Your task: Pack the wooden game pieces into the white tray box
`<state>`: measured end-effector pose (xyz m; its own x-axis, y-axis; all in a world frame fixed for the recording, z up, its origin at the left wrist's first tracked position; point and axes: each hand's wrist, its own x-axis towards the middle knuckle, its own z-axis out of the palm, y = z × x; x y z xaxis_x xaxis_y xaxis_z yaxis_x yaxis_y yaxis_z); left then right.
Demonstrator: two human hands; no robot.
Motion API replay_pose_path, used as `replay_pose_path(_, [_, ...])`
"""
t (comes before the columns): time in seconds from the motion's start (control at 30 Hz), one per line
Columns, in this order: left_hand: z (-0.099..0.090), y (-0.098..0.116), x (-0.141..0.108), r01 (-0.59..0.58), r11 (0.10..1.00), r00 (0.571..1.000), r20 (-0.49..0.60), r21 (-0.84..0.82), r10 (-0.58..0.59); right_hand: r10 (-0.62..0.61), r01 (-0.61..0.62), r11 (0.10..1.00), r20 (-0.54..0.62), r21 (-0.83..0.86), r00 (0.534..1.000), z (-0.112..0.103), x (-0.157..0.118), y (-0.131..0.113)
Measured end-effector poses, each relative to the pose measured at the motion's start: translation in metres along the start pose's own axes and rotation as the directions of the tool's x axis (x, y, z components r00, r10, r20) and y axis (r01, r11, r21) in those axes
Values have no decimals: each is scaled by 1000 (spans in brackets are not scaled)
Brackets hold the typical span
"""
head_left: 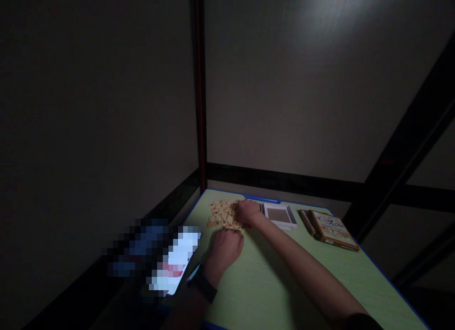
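Observation:
A cluster of round wooden Chinese chess pieces (223, 214), marked in red and black, lies flat near the far left corner of the table. My right hand (249, 211) reaches over the cluster's right side, fingers curled down among the pieces. At the near edge of the cluster is my left hand (227, 247), back upward and fingers bent in, with a dark band on its wrist. Both sets of fingertips are hidden, so whatever they hold cannot be made out.
An open white box (279, 215) stands right of the pieces. Farther right lie stacked boxes with a printed cover (332, 229). A lit screen (177, 259), partly blurred, is at the left edge of the green table (256, 282). Walls (277, 107) rise behind and to the left.

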<state>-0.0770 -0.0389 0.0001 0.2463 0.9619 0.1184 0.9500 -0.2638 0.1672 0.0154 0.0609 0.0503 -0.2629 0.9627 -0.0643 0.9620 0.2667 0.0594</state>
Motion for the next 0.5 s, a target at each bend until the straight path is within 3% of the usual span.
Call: replay_pose_path(0.5, [0, -1, 0, -12, 1000, 1000, -4, 11, 12, -48, 46, 998, 42, 44, 998, -3, 7, 6])
